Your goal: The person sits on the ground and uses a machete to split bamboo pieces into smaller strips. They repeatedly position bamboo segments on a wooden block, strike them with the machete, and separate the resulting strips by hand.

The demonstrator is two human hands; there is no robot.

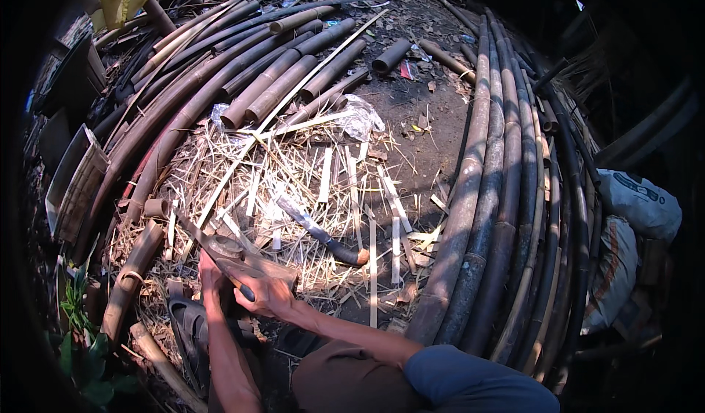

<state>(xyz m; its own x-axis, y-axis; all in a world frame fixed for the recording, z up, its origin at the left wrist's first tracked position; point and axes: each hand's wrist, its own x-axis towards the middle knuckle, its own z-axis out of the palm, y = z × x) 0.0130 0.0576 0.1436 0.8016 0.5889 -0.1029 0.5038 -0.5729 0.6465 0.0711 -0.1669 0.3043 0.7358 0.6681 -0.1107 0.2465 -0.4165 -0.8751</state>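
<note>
In my right hand point(270, 295) is the dark handle of a long knife point(211, 250). Its blade slants up and to the left. My left hand point(210, 272) is closed low beside the blade; what its fingers grip is hidden. Close to both hands are a round, pale-brown piece that looks like a cut bamboo end point(225, 245) and a wooden block point(273, 267). Ahead and to the right, a second blade with a dark curved handle point(334, 246) lies on split bamboo strips and shavings point(253, 171).
Long bamboo poles point(470, 185) run along the right, and more poles point(194, 104) lie at the far left. White sacks point(637, 204) stand at the right edge. A clear plastic bag point(361, 118) lies beyond the strips. A sandal point(192, 332) is near my left forearm.
</note>
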